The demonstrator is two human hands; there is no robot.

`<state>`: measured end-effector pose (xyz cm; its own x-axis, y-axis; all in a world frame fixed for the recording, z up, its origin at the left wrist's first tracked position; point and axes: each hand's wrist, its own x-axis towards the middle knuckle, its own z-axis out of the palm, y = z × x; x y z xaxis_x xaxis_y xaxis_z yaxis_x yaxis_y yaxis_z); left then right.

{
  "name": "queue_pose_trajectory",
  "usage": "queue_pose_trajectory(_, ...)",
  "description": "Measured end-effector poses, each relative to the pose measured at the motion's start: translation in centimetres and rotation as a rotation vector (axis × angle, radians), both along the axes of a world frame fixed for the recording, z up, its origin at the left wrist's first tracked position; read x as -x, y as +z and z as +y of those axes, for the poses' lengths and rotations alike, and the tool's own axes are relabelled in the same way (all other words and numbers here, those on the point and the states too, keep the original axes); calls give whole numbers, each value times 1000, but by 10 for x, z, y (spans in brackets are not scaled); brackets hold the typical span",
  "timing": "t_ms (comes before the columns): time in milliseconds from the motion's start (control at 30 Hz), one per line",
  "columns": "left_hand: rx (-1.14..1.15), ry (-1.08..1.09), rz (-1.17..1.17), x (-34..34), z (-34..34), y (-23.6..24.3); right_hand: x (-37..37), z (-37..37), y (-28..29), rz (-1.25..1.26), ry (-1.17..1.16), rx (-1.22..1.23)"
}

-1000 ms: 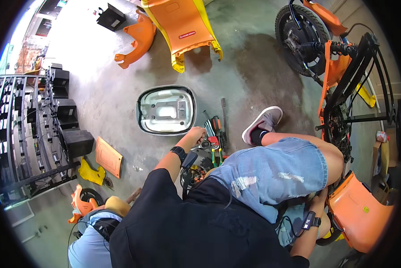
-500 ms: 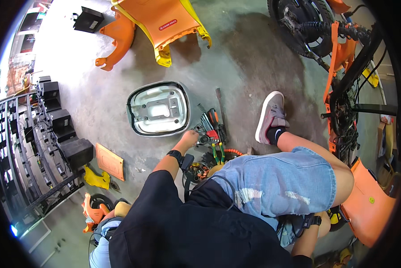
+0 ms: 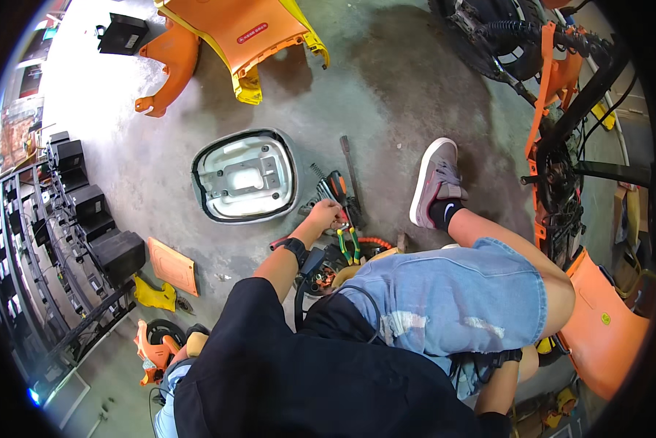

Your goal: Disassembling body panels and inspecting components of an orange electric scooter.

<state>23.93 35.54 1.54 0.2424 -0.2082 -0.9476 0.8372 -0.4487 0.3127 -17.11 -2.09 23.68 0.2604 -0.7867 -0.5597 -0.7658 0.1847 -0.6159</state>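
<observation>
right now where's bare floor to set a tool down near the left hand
Bare concrete lies between the upturned seat pan and the grey shoe, beyond the tools, and above the seat pan toward the orange body panel. Around the left hand, the tool pile is crowded.

We see our left hand (image 3: 326, 214) reaching into a pile of tools (image 3: 342, 212) on the concrete floor (image 3: 386, 95). At ten o'clock from it lies an upturned seat (image 3: 244, 175); at three o'clock, our grey shoe (image 3: 434, 181). Orange panels (image 3: 233, 33) lie at twelve.
</observation>
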Motion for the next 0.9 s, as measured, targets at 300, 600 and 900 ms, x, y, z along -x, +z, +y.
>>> queue_pose_trajectory(300,83,-299,-189,-10,-74,-68,-2,8,2,-19,-33,-2)
queue_pose_trajectory(600,-153,-729,-1033,-4,-71,-32,2,16,0,-54,-99,-6)
queue_pose_trajectory(900,-340,-1225,-879,12,-60,0,10,18,-5,-73,-120,-18)
